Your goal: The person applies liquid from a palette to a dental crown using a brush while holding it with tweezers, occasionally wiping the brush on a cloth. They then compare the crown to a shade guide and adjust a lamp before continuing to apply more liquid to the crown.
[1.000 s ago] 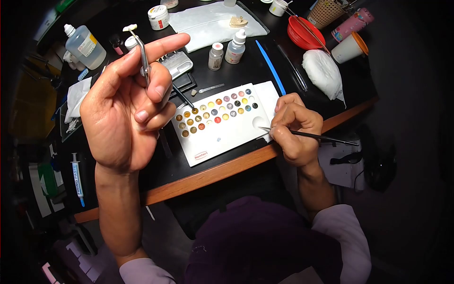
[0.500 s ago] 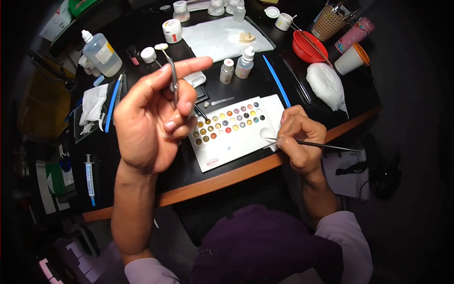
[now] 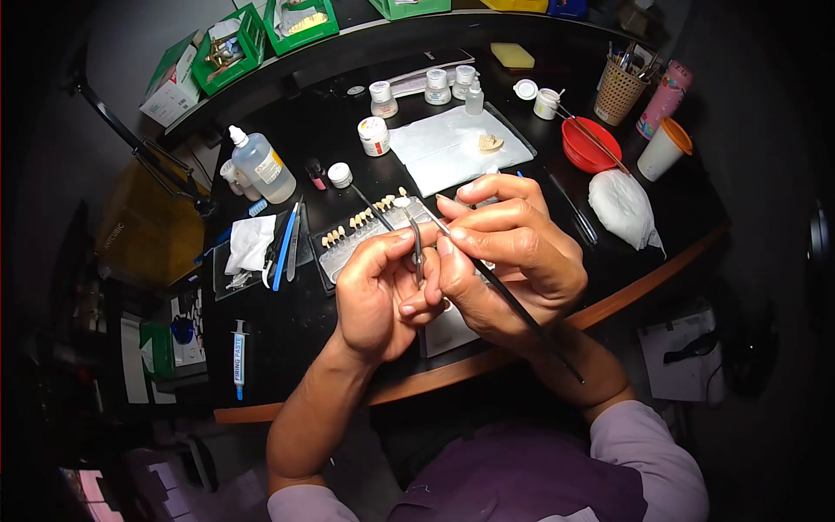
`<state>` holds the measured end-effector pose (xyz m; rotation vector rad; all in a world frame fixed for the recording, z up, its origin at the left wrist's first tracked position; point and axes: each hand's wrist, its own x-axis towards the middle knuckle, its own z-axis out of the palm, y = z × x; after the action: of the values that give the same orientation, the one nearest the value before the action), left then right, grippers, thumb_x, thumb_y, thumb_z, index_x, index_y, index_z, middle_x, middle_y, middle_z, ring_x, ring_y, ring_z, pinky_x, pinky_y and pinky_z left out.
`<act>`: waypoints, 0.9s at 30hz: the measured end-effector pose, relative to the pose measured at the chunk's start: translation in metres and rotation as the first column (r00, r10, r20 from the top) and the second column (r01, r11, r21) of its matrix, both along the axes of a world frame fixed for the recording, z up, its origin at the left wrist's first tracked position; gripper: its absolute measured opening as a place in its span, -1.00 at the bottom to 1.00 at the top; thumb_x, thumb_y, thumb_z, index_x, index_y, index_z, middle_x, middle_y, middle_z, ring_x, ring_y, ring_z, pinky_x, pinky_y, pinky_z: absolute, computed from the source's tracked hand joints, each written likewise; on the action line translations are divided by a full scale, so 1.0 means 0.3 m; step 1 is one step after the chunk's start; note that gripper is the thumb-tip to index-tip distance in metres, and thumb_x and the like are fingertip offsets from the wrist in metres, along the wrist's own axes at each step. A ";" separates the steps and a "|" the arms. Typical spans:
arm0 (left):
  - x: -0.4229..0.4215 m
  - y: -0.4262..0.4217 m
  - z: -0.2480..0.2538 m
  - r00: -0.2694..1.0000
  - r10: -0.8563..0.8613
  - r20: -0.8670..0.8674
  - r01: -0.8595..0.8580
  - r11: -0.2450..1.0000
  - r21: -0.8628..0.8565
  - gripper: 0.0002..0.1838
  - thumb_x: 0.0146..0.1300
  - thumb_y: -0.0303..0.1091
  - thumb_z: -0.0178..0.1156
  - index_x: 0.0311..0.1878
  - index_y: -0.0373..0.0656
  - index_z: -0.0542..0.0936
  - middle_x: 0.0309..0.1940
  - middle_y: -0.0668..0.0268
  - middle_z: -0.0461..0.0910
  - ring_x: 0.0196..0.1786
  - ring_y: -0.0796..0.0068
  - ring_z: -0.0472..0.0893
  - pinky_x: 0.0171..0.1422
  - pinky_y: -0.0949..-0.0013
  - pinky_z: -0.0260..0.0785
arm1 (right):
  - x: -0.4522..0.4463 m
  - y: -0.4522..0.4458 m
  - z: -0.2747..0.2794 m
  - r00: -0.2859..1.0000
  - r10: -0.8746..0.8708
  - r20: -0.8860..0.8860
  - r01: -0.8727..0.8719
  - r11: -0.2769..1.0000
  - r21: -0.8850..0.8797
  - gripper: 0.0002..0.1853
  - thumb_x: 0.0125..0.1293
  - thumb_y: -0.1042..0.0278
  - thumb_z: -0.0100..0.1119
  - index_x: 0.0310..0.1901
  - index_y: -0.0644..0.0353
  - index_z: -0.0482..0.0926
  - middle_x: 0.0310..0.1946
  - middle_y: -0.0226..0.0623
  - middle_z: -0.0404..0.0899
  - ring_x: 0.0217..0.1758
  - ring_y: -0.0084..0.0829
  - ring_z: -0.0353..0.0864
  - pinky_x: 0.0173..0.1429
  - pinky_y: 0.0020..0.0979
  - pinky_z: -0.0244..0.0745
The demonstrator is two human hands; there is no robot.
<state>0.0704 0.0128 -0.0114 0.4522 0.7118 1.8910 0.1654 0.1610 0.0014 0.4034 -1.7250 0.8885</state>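
Note:
My left hand is closed on a slim curved metal holder, which points up and bears a small white piece at its tip. Right beside it, my right hand grips a dark-handled brush, its pale tip near the white piece. Behind the hands lies a tray of tooth-shaped shade samples. The white palette is mostly hidden under my hands.
A tooth model rests on a white sheet. A red bowl, a white cup and a white cloth bundle stand right. A clear bottle and tweezers are left.
My right hand has left the palette and brought the brush up beside the holder in my left hand. The view has tilted upward, showing more of the table's back and the shade samples.

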 end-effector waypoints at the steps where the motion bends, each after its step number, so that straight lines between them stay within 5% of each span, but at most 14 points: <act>1: 0.002 -0.003 0.002 0.999 -0.028 0.024 0.027 1.000 0.004 -0.56 0.65 -0.14 -0.18 0.13 -0.26 0.59 -0.39 0.36 0.58 -0.62 0.70 0.22 -0.57 0.59 0.06 | 0.001 -0.005 -0.002 1.000 -0.004 0.015 0.004 1.000 -0.010 -0.77 0.23 0.71 0.47 -0.10 0.27 0.72 -0.24 -0.12 0.77 0.05 -0.09 0.71 0.22 -0.10 0.68; 10: 0.000 -0.006 -0.006 0.979 -0.093 0.179 0.087 0.995 0.037 -0.56 0.67 -0.13 -0.20 0.07 -0.26 0.59 -0.45 0.28 0.56 -0.62 0.69 0.22 -0.56 0.59 0.05 | -0.019 0.016 -0.003 0.997 -0.059 0.042 0.054 0.994 0.100 -0.80 0.14 0.72 0.46 -0.19 0.31 0.76 -0.29 -0.13 0.83 -0.13 -0.22 0.78 0.22 -0.11 0.59; 27: 0.001 -0.003 -0.007 0.961 -0.102 0.257 0.082 0.993 0.088 -0.58 0.70 -0.18 -0.19 0.04 -0.31 0.59 -0.41 0.17 0.66 -0.62 0.69 0.28 -0.57 0.59 0.06 | -0.024 0.019 -0.010 0.996 -0.069 0.062 0.062 0.993 0.105 -0.82 0.12 0.75 0.47 -0.25 0.31 0.75 -0.32 -0.15 0.82 -0.15 -0.24 0.76 0.18 -0.11 0.58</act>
<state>0.0708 0.0120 -0.0133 0.2707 0.4371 1.8508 0.1582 0.1665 -0.0016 0.3875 -1.8394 0.7751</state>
